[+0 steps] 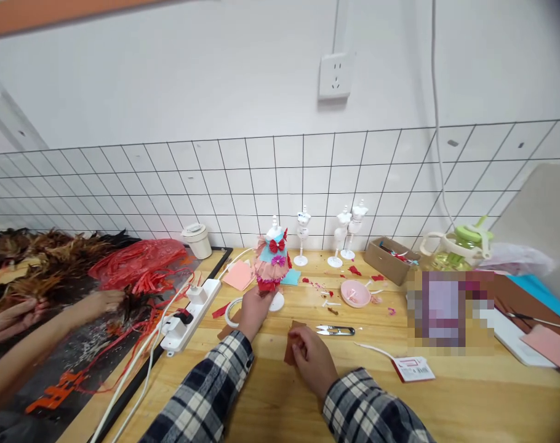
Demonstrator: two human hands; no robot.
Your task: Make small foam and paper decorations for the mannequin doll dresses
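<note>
My left hand [256, 312] is closed around the lower part of a small dress-form mannequin [274, 264]. It stands upright on a round white base and wears a blue and pink ruffled dress with a red bow and a purple flower. Between the fingers of my right hand [313, 357] is a brown piece of material [290, 352], paper or cloth, I cannot tell which. Thread snips [336, 330] lie just beyond that hand. A roll of white tape [232, 312] is to the left of my left hand, and a pink dish [355, 294] sits farther right.
Bare white mannequins [303, 237] stand by the tiled wall. A cardboard box [391, 261], a teapot [455, 249] and a white-corded tag [413, 368] are to the right. On the left, a power strip [190, 317] with cables borders a dark mat, where a co-worker's hands [100, 303] handle feathers.
</note>
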